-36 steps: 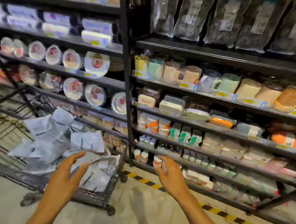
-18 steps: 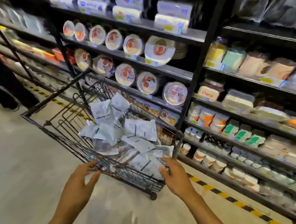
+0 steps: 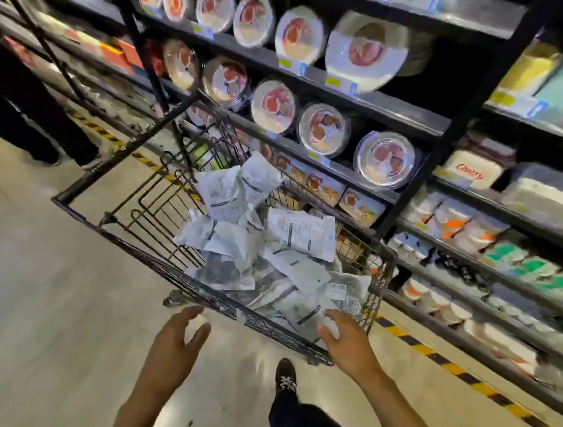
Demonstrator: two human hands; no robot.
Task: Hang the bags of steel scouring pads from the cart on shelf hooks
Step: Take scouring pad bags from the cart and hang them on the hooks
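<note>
A black wire shopping cart (image 3: 107, 220) stands in the aisle before me, holding a heap of several clear bags of steel scouring pads (image 3: 269, 253) with white labels. My right hand (image 3: 346, 343) reaches over the cart's near right corner, fingers spread, just above the nearest bag; I cannot tell whether it touches. My left hand (image 3: 174, 347) hovers open in front of the cart's near rim, holding nothing. No shelf hooks show in this view.
Black shelving (image 3: 379, 112) with round lidded bowls (image 3: 383, 159) and food containers runs along the right, close behind the cart. A yellow-black floor stripe (image 3: 457, 368) edges it. Another person's dark legs (image 3: 35, 114) stand at the left. My own shoe (image 3: 287, 375) is below.
The view swung left and down from the shelf toward the cart. Both hands moved with it and now reach toward the cart's near side, the right one over the bags.
</note>
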